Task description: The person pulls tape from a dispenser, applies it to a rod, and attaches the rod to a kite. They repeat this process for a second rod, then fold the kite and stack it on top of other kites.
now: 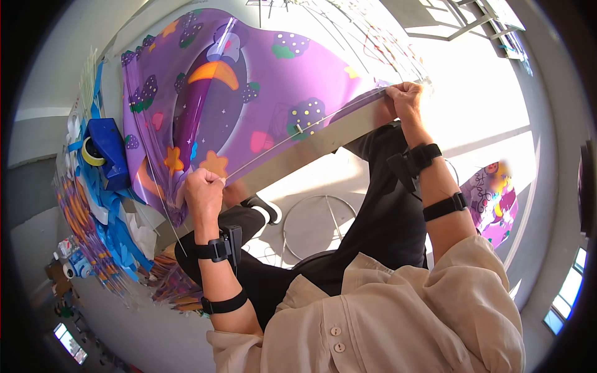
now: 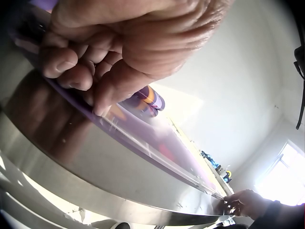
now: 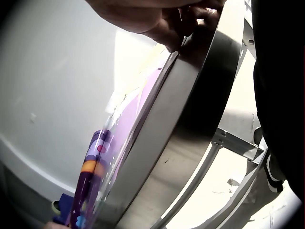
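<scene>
A purple printed sheet (image 1: 267, 68) with berries, hearts and stars lies on a metal-edged table, partly rolled at its left. Along its near edge runs a thin pale rod (image 1: 267, 151). My left hand (image 1: 204, 189) pinches the rod and sheet edge at the left end; in the left wrist view the thumb and fingertips of that hand (image 2: 128, 43) press at the edge. At the right end my right hand (image 1: 408, 102) pinches the rod and edge near the table corner. The right wrist view shows the right hand (image 3: 157, 21) above the metal edge, fingertips partly shadowed.
A blue tape dispenser (image 1: 111, 152) stands at the left, beside blue strips and bundled printed material (image 1: 93, 230). Thin rods (image 1: 348, 31) lie at the table's far side. Another printed piece (image 1: 494, 202) is at the right. Below the table is a round metal ring (image 1: 320, 197).
</scene>
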### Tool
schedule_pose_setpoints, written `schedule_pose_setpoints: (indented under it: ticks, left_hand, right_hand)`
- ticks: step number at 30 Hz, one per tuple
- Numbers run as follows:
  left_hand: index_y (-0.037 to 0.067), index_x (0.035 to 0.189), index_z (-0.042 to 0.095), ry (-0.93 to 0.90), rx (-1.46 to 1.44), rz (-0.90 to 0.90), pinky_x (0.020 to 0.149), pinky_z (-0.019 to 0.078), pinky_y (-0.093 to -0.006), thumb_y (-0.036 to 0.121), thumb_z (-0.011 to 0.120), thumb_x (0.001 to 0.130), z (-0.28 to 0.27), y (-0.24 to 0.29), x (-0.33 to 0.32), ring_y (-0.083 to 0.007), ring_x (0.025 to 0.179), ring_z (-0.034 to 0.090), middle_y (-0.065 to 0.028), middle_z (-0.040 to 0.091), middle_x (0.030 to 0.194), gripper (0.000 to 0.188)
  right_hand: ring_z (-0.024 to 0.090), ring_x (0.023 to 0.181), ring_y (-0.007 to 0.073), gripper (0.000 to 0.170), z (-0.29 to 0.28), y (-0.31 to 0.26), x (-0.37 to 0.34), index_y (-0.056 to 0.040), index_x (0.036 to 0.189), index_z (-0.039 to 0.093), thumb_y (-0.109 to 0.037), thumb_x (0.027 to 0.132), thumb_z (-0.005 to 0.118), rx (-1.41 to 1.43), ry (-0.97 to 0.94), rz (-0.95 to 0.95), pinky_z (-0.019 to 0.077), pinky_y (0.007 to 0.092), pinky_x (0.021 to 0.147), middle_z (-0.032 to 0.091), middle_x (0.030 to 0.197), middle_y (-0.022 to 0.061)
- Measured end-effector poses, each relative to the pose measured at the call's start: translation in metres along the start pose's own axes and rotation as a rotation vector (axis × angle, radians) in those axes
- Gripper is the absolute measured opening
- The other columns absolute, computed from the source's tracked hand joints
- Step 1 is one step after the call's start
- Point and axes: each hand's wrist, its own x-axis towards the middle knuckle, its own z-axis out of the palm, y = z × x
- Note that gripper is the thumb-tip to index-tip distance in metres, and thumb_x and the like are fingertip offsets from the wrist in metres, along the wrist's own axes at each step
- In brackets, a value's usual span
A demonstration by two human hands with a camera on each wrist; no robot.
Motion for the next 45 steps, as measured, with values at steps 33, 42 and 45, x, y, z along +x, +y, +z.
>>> schedule_pose_setpoints:
  ticks: [33,42,45]
  left_hand:
    - [0.002,0.064,0.052,-0.127,0.072,-0.250,0.049,0.0426,-0.0312,0.014,0.079,0.061,-0.020,-0.009,0.015,-0.0160,0.048,0.054,-0.0091,0.059,0.056,0.029]
    - [-0.002,0.073,0.054,0.097,-0.396,-0.044,0.049,0.0447,-0.0287,0.001,0.063,0.074,-0.009,-0.037,-0.020,-0.0152,0.053,0.057,-0.0088,0.059,0.062,0.009]
    - [-0.002,0.075,0.056,0.214,-0.341,0.050,0.055,0.0451,-0.0285,0.001,0.063,0.074,-0.032,-0.048,-0.034,-0.0161,0.057,0.057,-0.0085,0.059,0.064,0.008]
  right_hand:
    - [0.057,0.052,0.0131,0.021,-0.019,0.010,0.046,-0.0007,0.065,0.063,-0.012,0.060,0.080,-0.256,-0.186,-0.022,0.0478,0.0275,0.051,0.062,0.060,0.0085]
    - [0.058,0.067,0.0148,0.014,-0.031,0.015,0.048,-0.0016,0.077,0.065,-0.014,0.071,0.069,-0.241,-0.233,0.016,0.0469,0.0287,0.063,0.064,0.073,0.0084]
    - [0.053,0.065,0.0102,0.011,-0.034,0.001,0.021,-0.0018,0.080,0.065,-0.012,0.075,0.065,-0.301,-0.138,-0.220,0.0426,0.0259,0.060,0.061,0.070,0.0031]
